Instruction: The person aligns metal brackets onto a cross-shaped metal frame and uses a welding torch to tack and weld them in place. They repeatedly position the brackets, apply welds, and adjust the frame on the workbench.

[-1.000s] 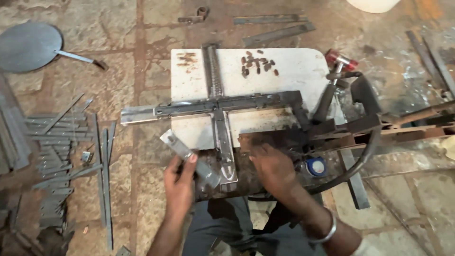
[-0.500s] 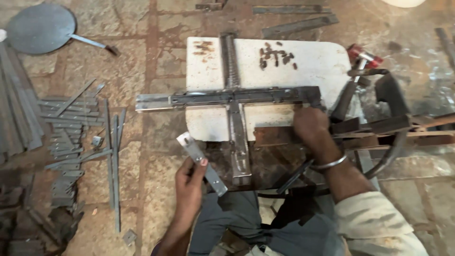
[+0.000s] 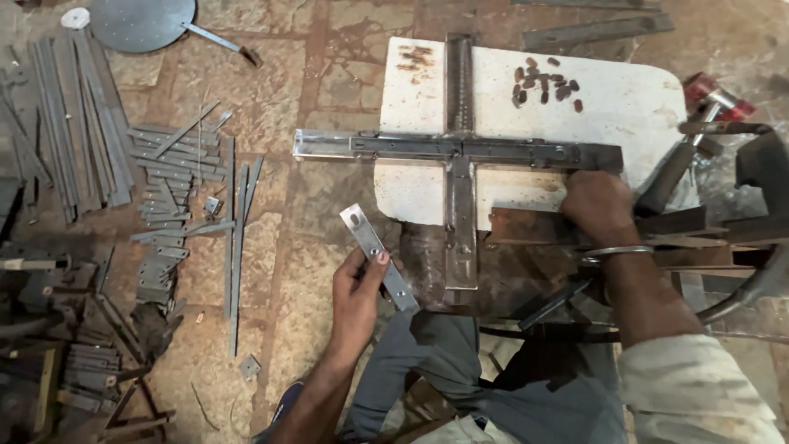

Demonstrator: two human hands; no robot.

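A: Item one, change. Our right hand (image 3: 598, 205) has moved from the near edge of the work up to the right end of the long grey steel cross-bar (image 3: 460, 150), where it now rests, fingers curled over a rusty brown angle piece (image 3: 526, 224) just below the bar. We cannot tell how firmly they grip.

B: Item two. Our left hand (image 3: 355, 298) keeps its hold: fingers closed round the short flat grey metal strip with holes (image 3: 376, 256), held clear of the bench, left of the upright bar (image 3: 460, 164). So the cross looks steadied, the strip waiting.

A: Item three, edges. The white slab bench (image 3: 641, 99) ends just left of the upright; the cross-bar overhangs it.

B: Item four, room. Stone floor (image 3: 320, 214) lies open between strip and bar; the heap of cut grey strips (image 3: 164, 189) sits well apart, left. Tools crowd the right.
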